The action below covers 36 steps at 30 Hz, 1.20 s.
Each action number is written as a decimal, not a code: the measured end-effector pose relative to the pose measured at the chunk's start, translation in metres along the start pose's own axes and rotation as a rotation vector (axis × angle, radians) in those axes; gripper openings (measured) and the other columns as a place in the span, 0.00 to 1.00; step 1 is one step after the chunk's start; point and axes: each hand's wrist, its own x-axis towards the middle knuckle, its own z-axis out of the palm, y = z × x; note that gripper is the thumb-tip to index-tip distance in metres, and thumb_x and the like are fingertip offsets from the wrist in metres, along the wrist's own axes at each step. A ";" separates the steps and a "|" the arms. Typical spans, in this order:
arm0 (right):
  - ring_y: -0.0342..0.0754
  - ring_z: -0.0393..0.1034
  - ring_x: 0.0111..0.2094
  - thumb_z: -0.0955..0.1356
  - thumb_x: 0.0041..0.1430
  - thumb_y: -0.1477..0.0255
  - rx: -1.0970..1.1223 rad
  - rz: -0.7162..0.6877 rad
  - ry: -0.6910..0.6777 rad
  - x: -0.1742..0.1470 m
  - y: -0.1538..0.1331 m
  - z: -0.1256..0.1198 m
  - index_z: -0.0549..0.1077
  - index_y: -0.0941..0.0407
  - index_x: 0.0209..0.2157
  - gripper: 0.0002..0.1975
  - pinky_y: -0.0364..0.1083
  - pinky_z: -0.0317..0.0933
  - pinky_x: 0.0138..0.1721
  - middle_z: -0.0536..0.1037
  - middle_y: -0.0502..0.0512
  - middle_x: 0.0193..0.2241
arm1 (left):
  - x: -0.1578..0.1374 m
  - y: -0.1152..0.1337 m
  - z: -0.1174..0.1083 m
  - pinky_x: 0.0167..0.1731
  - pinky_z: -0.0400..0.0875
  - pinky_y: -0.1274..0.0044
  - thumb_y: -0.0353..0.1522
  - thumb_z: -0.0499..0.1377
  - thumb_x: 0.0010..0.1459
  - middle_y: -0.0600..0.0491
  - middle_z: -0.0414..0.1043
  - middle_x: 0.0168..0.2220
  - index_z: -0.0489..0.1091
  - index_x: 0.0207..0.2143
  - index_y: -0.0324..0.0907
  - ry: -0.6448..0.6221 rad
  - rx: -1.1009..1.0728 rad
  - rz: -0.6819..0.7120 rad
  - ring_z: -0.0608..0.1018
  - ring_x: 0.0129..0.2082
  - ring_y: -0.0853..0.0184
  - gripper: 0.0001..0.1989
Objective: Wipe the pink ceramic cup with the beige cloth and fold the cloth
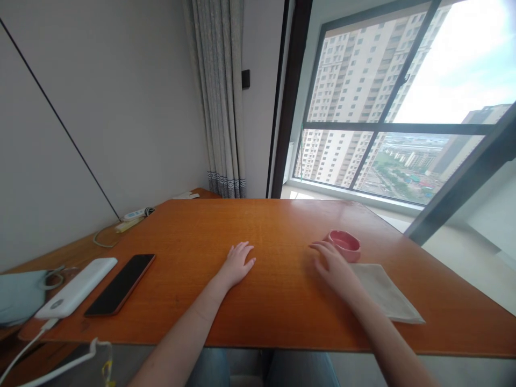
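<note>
Pink bowl (344, 245) stands upright just beside the fingers of the right hand (331, 266), on their far right side; whether a knuckle touches it cannot be told. Those fingers are loosely extended, slightly bent and a little blurred, with nothing gripped in them. The left hand (237, 264) is palm down, well apart from the right one, its fingers and thumb spread and free of any object; whether the palm presses on the wood is unclear. Between both sets of fingers lies a bare stretch of the orange-brown table (278, 293).

Nearer the person than the right fingers, and to their right, a pale folded cloth (387, 294) lies flat, its left edge partly covered by the forearm. Left of the left fingers, well apart from them, a phone (121, 285) lies with its dark screen up. Just past it is a white power bank (76, 288), with a white cable (24, 349) plugged into its near end. Farther left sits a pale blue fabric item (20, 298).

Ahead of the left fingers, beyond the table, hangs a grey curtain (221, 102). Ahead and to the right of the right fingers is a large window (397, 128), with a tall building (350, 70) outside.
</note>
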 end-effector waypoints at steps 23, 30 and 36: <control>0.49 0.68 0.44 0.61 0.46 0.83 0.540 -0.143 -0.300 0.050 -0.102 0.137 0.70 0.57 0.41 0.20 0.48 0.60 0.49 0.75 0.57 0.41 | -0.004 0.004 -0.003 0.39 0.70 0.74 0.28 0.54 0.47 0.47 0.76 0.40 0.72 0.38 0.39 -0.119 -0.158 0.127 0.77 0.40 0.60 0.15; 0.49 0.68 0.45 0.61 0.46 0.83 0.515 -0.140 -0.313 0.051 -0.101 0.137 0.70 0.57 0.42 0.20 0.47 0.59 0.50 0.75 0.57 0.41 | -0.003 0.006 -0.003 0.40 0.69 0.75 0.28 0.54 0.47 0.47 0.76 0.40 0.73 0.39 0.39 -0.120 -0.156 0.123 0.76 0.41 0.60 0.16; 0.48 0.68 0.46 0.61 0.47 0.83 0.476 -0.149 -0.356 0.052 -0.104 0.124 0.71 0.58 0.44 0.21 0.46 0.59 0.50 0.75 0.58 0.43 | -0.004 0.006 -0.004 0.38 0.68 0.76 0.29 0.54 0.47 0.46 0.76 0.40 0.73 0.39 0.38 -0.120 -0.187 0.130 0.76 0.40 0.61 0.15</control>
